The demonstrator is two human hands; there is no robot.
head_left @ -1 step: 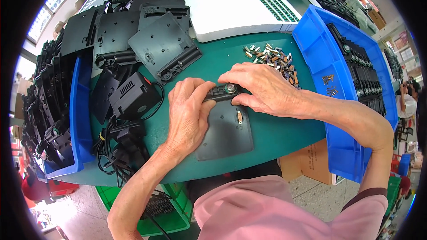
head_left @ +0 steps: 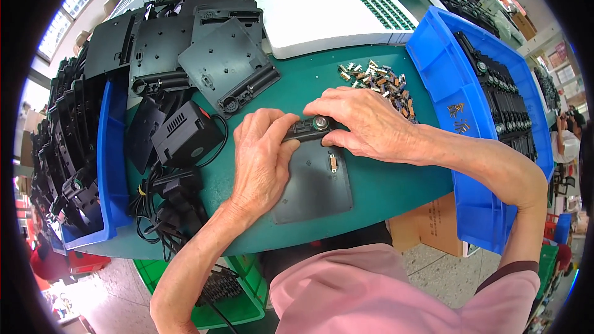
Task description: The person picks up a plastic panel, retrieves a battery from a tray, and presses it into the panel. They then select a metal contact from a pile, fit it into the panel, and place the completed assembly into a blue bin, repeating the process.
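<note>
The dark plastic plate (head_left: 317, 179) lies flat on the green counter (head_left: 396, 179), close to its near edge and roughly midway between the 2 blue bins. Its long axis runs from the near edge toward the far one, and its far end carries a thicker black bar (head_left: 309, 128) with a round metal-looking fitting (head_left: 320, 123) set into it. That bar lies crosswise, left to right, so it sits square across the line between the 2 hands.

The left hand (head_left: 263, 158) rests palm down on the left part of the plate, its fingers curled over the left end of the bar and touching it. The right hand (head_left: 365, 125) comes in from the right, fingers bent and closed on the right end of the bar, fingertips just beside the round fitting. Both hands are on the piece at once; the right fingertips are the nearer to the fitting, while the left hand looks to be steadying the plate.

The small loose metal parts (head_left: 377, 83) lie in a heap on the counter just beyond the right hand, toward the far edge, near the white slatted panel (head_left: 322, 12). A stack of similar dark plates (head_left: 216, 62) sits toward the far left corner, well apart from the hands, and a black box with a cable (head_left: 185, 133) lies just left of the left hand.
</note>
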